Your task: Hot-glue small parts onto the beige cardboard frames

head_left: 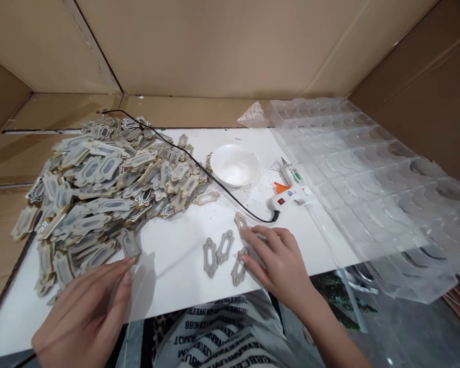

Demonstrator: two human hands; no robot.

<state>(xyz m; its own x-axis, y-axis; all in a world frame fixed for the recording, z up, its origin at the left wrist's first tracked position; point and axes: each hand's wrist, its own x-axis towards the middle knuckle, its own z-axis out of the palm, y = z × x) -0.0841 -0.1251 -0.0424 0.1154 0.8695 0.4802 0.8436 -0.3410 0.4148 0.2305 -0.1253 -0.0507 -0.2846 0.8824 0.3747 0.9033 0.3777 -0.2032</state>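
right hand (279,260) on cutouts (224,250), board edge (329,271) beside

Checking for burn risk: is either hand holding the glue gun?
No, the glue gun lies on the white board beyond the right hand, and the left hand is near the pile.

Right hand (279,260) touches loose cardboard frames (224,250) on the white board (176,271); left hand (88,312) lies flat beside the pile (107,184).
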